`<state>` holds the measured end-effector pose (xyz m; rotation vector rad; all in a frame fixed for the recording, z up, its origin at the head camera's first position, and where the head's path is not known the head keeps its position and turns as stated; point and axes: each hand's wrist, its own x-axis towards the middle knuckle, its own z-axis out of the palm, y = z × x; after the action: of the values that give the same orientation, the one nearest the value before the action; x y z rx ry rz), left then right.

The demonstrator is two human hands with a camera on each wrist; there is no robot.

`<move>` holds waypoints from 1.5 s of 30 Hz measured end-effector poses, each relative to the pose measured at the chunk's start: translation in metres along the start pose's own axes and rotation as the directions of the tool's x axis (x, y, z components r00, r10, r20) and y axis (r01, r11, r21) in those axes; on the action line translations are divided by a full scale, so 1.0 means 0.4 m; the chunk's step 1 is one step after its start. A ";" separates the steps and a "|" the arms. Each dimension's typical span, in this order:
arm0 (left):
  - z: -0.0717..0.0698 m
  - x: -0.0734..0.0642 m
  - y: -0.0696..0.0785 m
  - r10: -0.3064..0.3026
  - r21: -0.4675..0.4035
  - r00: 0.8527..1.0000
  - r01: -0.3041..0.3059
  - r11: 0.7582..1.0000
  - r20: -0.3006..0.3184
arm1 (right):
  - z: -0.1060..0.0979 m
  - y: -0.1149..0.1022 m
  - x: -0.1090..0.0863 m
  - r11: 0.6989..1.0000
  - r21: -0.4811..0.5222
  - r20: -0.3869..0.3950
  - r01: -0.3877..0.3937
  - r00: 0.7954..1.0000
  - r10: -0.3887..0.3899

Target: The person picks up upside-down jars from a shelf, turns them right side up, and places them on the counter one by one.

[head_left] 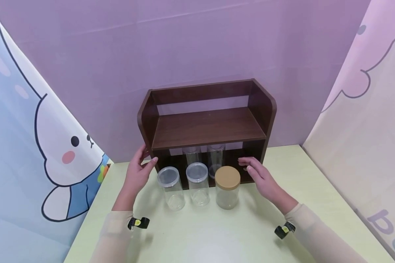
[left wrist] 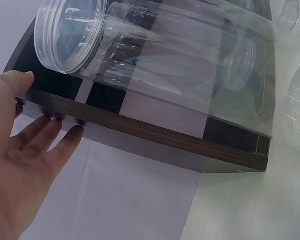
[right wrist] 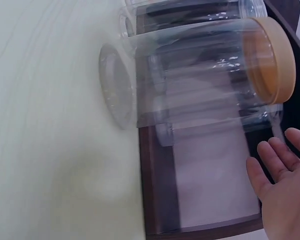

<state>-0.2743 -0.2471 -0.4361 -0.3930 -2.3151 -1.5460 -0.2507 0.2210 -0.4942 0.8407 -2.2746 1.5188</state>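
Note:
A dark brown two-tier wooden shelf point(head_left: 207, 126) stands against the purple backdrop. My left hand point(head_left: 139, 168) is at its left side panel, fingers along the outer face and thumb by the front edge; the left wrist view shows these fingers point(left wrist: 70, 137) fairly straight. Three clear jars stand in front: one with a grey lid point(head_left: 168, 177) on the left, another grey-lidded one point(head_left: 197, 172) in the middle, and a tan-lidded jar point(head_left: 228, 178) on the right. My right hand point(head_left: 261, 179) holds nothing, its fingers extended beside the tan lid, before the lower compartment.
Two more clear jars, a left one point(head_left: 192, 155) and a right one point(head_left: 216, 159), stand inside the lower compartment, partly hidden by the upper board and front jars. The pale table point(head_left: 204, 237) runs toward me. Printed curtains hang at left point(head_left: 16, 153) and right point(head_left: 365, 153).

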 end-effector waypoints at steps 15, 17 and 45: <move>0.003 0.003 -0.001 0.010 -0.001 1.000 -0.010 1.000 -0.024 | 0.031 0.060 -0.012 0.975 0.106 0.027 -0.196 0.981 0.194; 0.003 0.003 -0.001 0.013 -0.003 1.000 -0.013 1.000 -0.024 | 0.034 0.064 -0.011 0.974 0.102 0.024 -0.202 0.979 0.201; 0.004 0.002 -0.004 0.025 -0.015 0.999 -0.026 1.000 -0.028 | 0.096 0.132 0.069 0.944 0.103 -0.036 -0.314 0.947 0.319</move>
<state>-0.2757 -0.2463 -0.4377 -0.4003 -2.2698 -1.5478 -0.3011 0.1920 -0.5347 0.4633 -2.4030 1.7730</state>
